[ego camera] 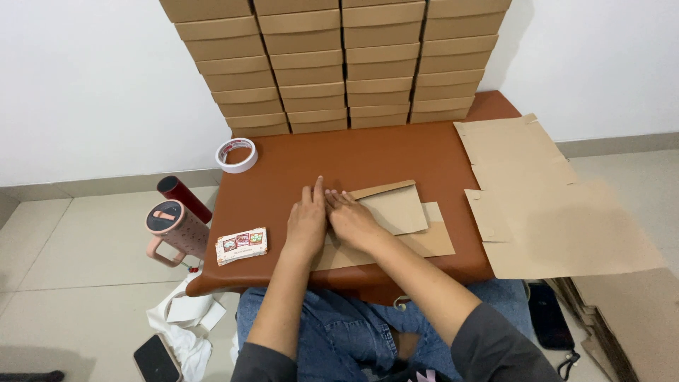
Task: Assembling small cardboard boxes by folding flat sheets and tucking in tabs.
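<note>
Flatly, left hand (306,221) and right hand (351,219) press open-palmed on brown cardboard sheet (403,219).

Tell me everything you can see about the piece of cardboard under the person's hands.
The cardboard piece is plain brown, flat and partly folded, one flap doubled over so its edges sit askew. It lies on the brown table, near the front edge. The left hand and right hand press side by side on its left end, palms down.
</note>
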